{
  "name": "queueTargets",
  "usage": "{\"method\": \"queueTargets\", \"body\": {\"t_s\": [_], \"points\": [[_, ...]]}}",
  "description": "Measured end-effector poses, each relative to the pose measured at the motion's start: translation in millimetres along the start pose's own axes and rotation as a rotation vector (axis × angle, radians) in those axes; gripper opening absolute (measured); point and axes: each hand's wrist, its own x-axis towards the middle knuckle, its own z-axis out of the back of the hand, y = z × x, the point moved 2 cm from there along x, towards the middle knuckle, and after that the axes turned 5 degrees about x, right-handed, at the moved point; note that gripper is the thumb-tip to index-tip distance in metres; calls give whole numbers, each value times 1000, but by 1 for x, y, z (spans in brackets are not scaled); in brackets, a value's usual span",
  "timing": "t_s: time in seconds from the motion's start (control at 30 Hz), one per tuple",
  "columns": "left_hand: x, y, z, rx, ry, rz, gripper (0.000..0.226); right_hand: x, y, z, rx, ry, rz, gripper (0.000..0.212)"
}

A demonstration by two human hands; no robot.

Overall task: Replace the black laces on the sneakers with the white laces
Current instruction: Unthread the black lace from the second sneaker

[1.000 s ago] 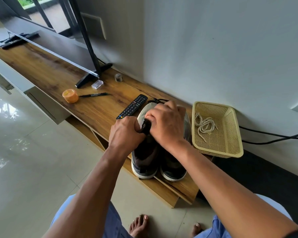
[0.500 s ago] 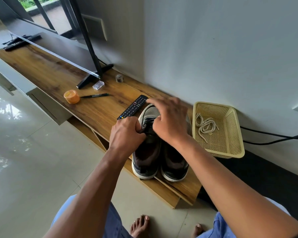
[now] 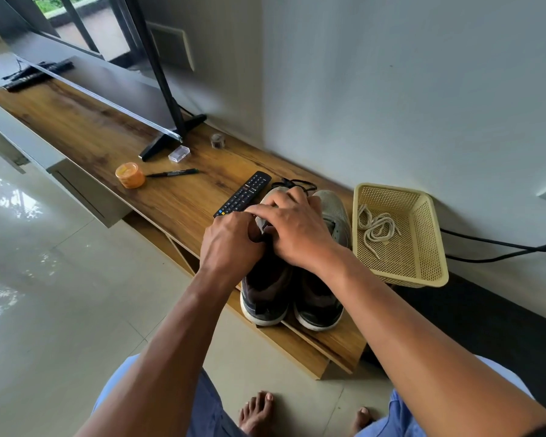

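Both hands cover the left sneaker (image 3: pixel 267 288) lacing, so each grip there is hidden.

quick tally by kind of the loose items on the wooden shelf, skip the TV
Sneakers: 2
Remotes: 1
Baskets: 1
Pens: 1
Orange tubs: 1
Clear small boxes: 1
Small jars: 1
Total: 8

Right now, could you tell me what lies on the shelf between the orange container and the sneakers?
In the head view, a black pen and a remote control lie between the orange container and the sneakers.
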Motion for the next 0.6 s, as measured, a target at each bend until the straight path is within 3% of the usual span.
{"method": "queueTargets", "body": {"t_s": [0.1,0.2,0.47,0.6], "points": [[0,1,-1,-34,-16,-13,20,-1,-2,-2,-3,91,-19,45],[-1,2,-1,-43,-36,-24,21,-2,-3,-4,-11,72,-8,44],[-1,5,-1,-50,-21,16,25,-1,-10,-1,-77,-264,63,11],[-1,6,-1,-28,17,30,20,-3,-6,5,116,-433,-68,11]]}}
